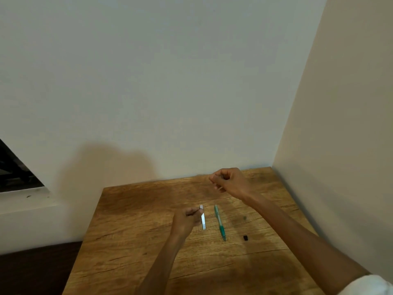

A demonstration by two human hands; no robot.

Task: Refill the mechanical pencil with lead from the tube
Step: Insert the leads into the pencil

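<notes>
Left hand (pixel 187 219) grips lead tube (pixel 203 218). Right hand (pixel 228 182) raised, fingers curled, contents unclear. Pencil (pixel 219 222) mid-table (pixel 131 241), bare wood around.

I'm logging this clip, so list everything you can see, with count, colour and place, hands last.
table: one, brown wood, in a wall corner
pencil: one, green, lying mid-table
lead tube: one, clear and white, left of the pencil, held
cap: one, small, black, on the table right of the pencil
walls: two, pale, behind and to the right
window: one, dark, far left
hands: two; left grips the tube, right raised above the table, fingers curled, contents too small to tell
</notes>
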